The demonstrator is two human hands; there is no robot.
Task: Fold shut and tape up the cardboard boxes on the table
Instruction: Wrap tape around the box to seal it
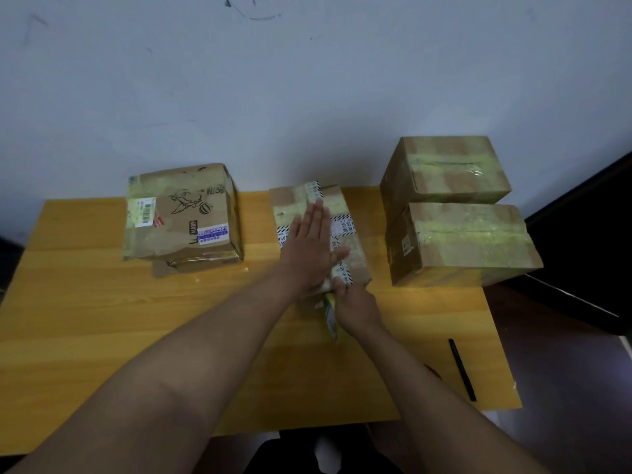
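Observation:
A narrow cardboard box (355, 249) with black-and-white striped tape lies in the middle of the wooden table (102, 319). My left hand (313, 246) lies flat on its top with straight fingers, pressing it down. At the box's near end my right hand (354, 304) grips a yellowish strip of tape (331, 319) that hangs down over the front face. A printed box (183, 213) sits at the left with a loose flap at its base. Two taped boxes stand at the right, one (448, 169) behind the other (468, 242).
A black pen (462, 370) lies on the table near the right edge, with a small red thing (432, 370) partly hidden by my right forearm. A pale wall rises behind the table. Dark floor and furniture lie to the right.

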